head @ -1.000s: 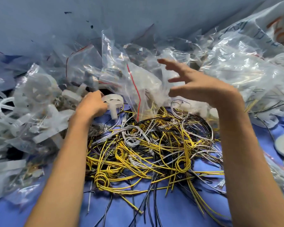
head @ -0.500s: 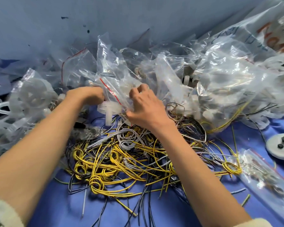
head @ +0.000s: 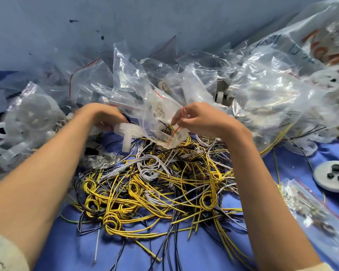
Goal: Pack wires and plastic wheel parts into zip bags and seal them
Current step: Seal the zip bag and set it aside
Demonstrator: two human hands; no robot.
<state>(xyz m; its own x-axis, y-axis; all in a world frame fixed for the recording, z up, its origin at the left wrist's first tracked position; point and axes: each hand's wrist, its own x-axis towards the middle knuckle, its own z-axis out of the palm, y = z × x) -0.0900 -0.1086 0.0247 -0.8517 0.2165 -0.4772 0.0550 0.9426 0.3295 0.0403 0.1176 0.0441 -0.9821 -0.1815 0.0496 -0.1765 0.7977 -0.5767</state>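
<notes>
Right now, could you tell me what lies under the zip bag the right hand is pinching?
The wire tangle shows beneath and through the zip bag; glare and creases hide what lies under its upper part.

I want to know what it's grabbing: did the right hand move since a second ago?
Yes. The right hand moved left, closer to the far edge of the wires, and now pinches a bag.

Both forearms bare, pale sleeve cuffs pushed up; left comes in from the table's near-left corner, right from near-right, converging mid-table. Left hand (head: 104, 116) knuckles up, fingers curled down, holding the plastic wheel part (head: 128, 132) at its left end. Right hand (head: 200, 120) back up, thumb and forefinger pinching the zip bag (head: 157, 114) at its red-lined edge, other fingers curled.
</notes>
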